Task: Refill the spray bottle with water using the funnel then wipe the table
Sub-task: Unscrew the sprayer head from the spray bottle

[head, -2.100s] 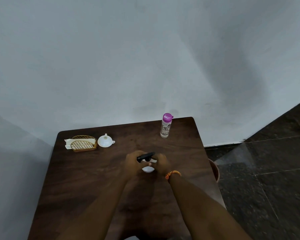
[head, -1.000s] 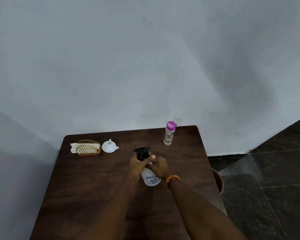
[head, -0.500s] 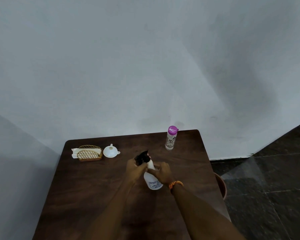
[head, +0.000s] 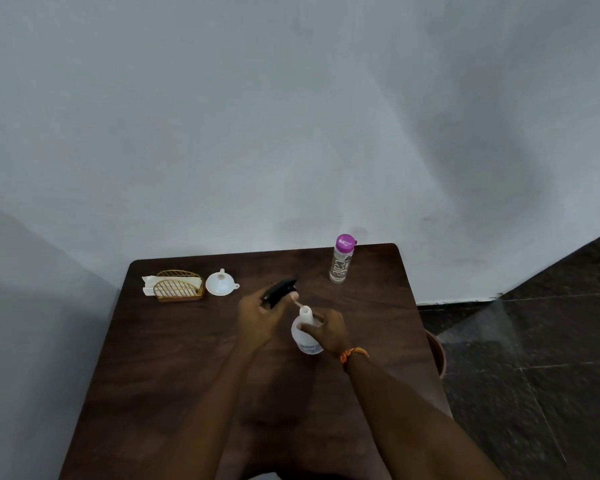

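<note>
Left hand [head: 258,322] clenched around black spray head [head: 278,293], right hand [head: 326,330] gripping half-hidden spray bottle [head: 303,336], label blurred.

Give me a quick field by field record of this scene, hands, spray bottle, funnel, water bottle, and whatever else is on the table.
left hand: holds the black spray head, lifted off the bottle
right hand: grips the white spray bottle, upright on the table
bottle neck: open
funnel: white, wide end down, untouched, far left
water bottle: purple cap on, far right
napkin holder: gold wire, white napkins, left of the funnel
</note>
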Demonstrator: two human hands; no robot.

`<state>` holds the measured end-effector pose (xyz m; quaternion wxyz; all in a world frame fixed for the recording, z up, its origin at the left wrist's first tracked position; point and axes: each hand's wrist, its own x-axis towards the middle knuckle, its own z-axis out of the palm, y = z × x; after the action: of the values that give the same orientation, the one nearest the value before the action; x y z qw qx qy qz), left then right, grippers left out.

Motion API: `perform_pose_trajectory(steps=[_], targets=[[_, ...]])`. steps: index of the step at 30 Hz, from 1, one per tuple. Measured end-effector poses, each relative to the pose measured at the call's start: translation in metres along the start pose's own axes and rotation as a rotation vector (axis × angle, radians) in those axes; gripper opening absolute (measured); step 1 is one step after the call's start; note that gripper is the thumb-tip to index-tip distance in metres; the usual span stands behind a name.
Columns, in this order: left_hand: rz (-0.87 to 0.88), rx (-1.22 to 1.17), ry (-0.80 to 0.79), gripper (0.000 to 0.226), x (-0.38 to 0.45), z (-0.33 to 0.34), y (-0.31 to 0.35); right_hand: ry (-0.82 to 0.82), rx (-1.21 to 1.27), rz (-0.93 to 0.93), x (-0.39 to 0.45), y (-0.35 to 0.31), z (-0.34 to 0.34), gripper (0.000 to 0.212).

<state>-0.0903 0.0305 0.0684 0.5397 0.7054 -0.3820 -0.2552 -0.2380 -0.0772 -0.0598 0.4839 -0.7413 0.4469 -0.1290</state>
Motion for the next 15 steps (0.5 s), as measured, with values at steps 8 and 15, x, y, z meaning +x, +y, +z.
perform_pose_trajectory(steps=[8, 15], targets=[[-0.199, -0.468, 0.452, 0.029, -0.011, -0.064, 0.000, -0.017, -0.002, 0.025, -0.007, 0.020, -0.007, 0.048], [-0.772, -0.250, 0.292, 0.044, -0.061, -0.070, -0.126, -0.086, 0.034, -0.002, -0.014, 0.021, -0.004, 0.049]])
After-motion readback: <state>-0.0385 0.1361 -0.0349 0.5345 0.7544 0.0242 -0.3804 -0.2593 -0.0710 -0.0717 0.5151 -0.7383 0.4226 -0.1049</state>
